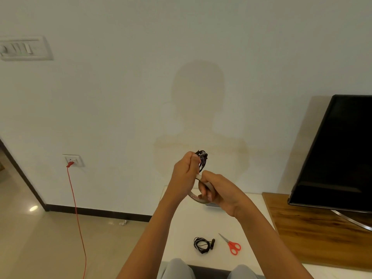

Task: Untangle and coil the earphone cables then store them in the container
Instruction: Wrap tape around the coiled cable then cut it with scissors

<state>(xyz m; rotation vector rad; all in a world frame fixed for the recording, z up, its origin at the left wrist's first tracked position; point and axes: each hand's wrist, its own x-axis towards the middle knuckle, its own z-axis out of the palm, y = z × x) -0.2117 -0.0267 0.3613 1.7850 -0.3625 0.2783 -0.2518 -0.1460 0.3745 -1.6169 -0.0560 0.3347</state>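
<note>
Mid-frame, the left hand (186, 170) pinched a coiled earphone cable (203, 159) while the right hand (219, 192) gripped a tape roll (198, 199), apparently binding the coil; the scissors (231, 245) at lower centre would likely be needed next.

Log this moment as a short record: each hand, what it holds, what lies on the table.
left hand: left hand grips a black coiled earphone cable, raised above the table
right hand: right hand holds a pale tape roll, with a strip running up toward the left hand
table: white table
on table: second black coiled earphone cable beside the red-handled scissors, not touching
container: not identifiable
</note>
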